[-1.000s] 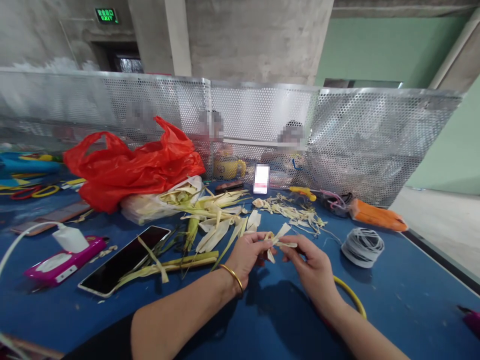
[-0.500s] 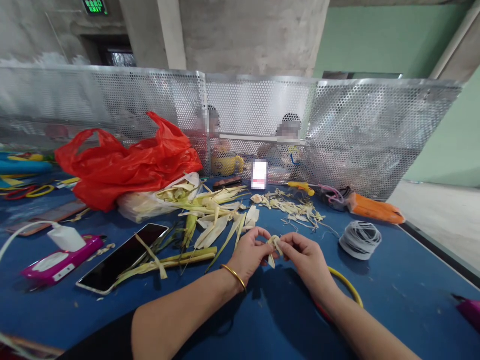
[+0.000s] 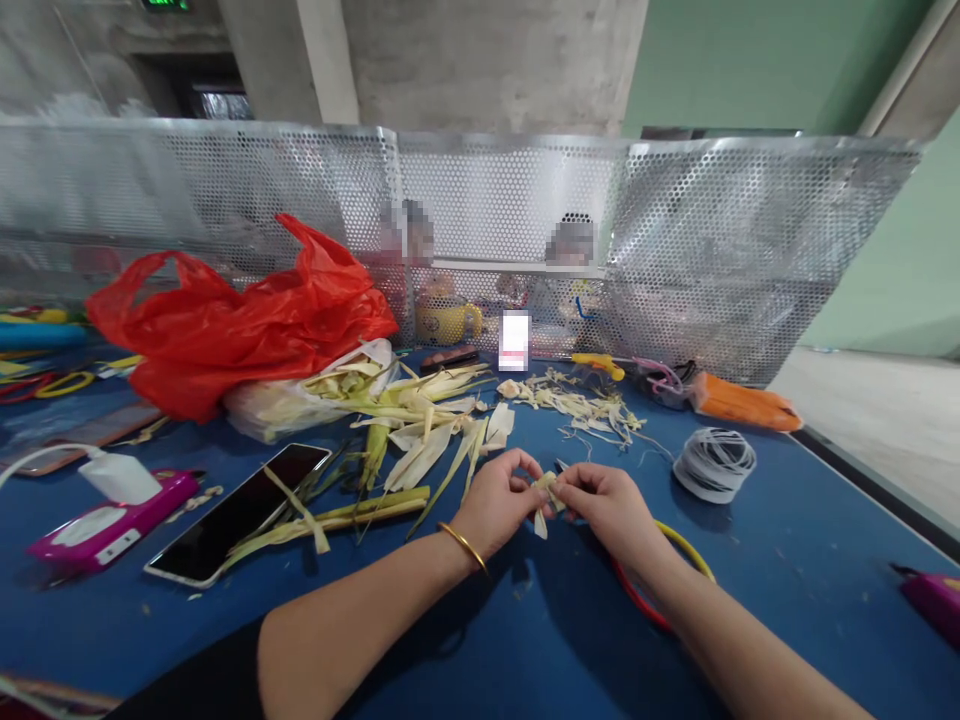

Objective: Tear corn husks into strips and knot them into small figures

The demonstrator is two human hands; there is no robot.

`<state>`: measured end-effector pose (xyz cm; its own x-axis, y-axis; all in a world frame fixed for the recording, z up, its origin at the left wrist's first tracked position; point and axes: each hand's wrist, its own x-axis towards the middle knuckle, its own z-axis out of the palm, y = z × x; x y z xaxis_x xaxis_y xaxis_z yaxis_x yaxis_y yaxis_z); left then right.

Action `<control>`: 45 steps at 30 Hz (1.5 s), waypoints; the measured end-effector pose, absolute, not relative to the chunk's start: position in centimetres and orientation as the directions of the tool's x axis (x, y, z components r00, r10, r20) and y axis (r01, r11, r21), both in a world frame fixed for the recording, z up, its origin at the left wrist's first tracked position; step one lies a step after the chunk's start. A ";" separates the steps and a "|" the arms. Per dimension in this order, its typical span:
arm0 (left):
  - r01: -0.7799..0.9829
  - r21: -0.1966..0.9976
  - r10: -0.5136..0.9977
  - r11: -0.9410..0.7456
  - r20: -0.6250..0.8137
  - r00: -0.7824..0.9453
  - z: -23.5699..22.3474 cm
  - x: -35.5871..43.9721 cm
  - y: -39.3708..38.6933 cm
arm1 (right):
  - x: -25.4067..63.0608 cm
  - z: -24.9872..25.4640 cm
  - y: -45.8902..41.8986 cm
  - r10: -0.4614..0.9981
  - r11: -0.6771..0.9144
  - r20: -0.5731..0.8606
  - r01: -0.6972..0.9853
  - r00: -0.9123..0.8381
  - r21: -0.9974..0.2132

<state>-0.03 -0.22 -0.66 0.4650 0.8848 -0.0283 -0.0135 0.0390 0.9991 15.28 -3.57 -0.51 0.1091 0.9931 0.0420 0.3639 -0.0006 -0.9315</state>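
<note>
Over the middle of the blue table, my left hand [image 3: 504,503] and my right hand [image 3: 604,500] meet at a small folded piece of corn husk [image 3: 546,488]. The fingertips of both hands pinch it from either side, and a short pale end hangs down below. Under my right wrist show red and yellow handle loops [image 3: 686,548], apparently of scissors. A dark pointed tip pokes out by the right fingers; whether that hand also holds the scissors I cannot tell. To the left of my hands lie loose corn husks [image 3: 420,460].
Husk scraps [image 3: 585,405] lie ahead, with a ball of grey-white cord [image 3: 714,465] and an orange pouch [image 3: 742,402] on the right. Leftward are a phone [image 3: 240,515], a purple power strip [image 3: 112,520] and a red plastic bag [image 3: 247,320]. A perforated metal screen [image 3: 510,190] stands behind.
The view has shifted slightly, so the table things sit a little higher and further left. Both hands keep pinching the husk piece, which has turned a little between the fingers.
</note>
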 end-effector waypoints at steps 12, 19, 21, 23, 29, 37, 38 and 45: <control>0.028 1.000 0.854 0.012 -0.025 0.520 -0.3 -0.3 -0.2 | 15.3 -0.8 -3.4 0.995 0.058 0.073 0.215 0.065 -0.975; 0.048 0.998 0.839 -0.051 0.017 0.544 -0.4 -0.4 -0.2 | 15.5 -0.7 -3.3 0.996 0.073 0.080 0.187 0.030 -0.980; 0.062 0.996 0.829 -0.071 0.025 0.559 -0.4 -0.4 -0.2 | 15.5 -0.6 -3.3 0.997 0.081 0.081 0.210 -0.010 -0.974; 0.063 0.995 0.822 -0.078 0.029 0.568 -0.4 -0.5 -0.1 | 15.5 -0.5 -3.4 0.996 0.095 0.091 0.224 -0.025 -0.970; 0.110 0.993 0.828 -0.053 -0.018 0.561 0.1 -0.5 -0.1 | 15.4 -0.2 -3.5 0.988 0.122 0.143 0.275 0.058 -0.954; 0.221 0.973 0.811 -0.074 -0.071 0.581 0.4 -0.7 -0.5 | 15.5 0.6 -3.6 0.999 -0.020 -0.028 0.243 -0.029 -0.970; 0.226 0.972 0.807 -0.065 -0.082 0.584 0.4 -0.7 -0.5 | 15.4 0.6 -3.7 0.999 -0.016 -0.024 0.265 -0.028 -0.964; 0.129 0.991 0.638 0.036 -0.123 0.761 -0.4 -0.7 -0.6 | 15.6 0.6 -3.7 0.986 0.057 0.106 0.338 0.129 -0.939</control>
